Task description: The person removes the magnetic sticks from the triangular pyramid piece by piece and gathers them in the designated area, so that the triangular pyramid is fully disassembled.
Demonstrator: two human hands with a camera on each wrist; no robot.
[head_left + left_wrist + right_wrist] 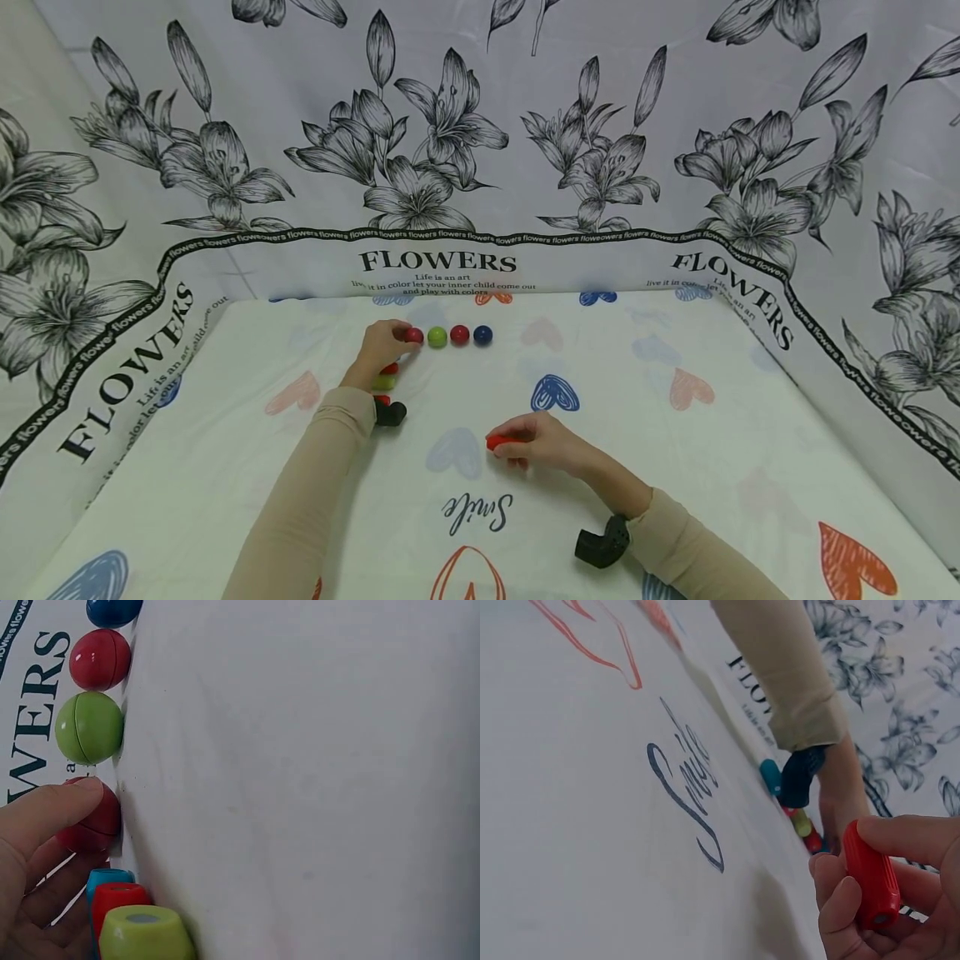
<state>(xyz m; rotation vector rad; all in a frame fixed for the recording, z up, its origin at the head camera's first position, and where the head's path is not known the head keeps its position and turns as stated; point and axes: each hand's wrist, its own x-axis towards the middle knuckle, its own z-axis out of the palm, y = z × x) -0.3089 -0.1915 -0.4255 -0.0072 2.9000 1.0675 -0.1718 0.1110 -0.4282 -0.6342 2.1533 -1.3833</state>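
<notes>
Left hand [384,343] outstretched, fingertips curled on a red ball [94,817] — right hand [542,442] pinching a red cylinder [871,874]

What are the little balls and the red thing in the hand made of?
The balls, like the green ball and the red ball, look like smooth hard plastic: they shine softly and have a thin seam around the middle. Painted wood is possible. The red piece held by the right hand looks like glossy molded plastic too, with rounded edges.
</notes>
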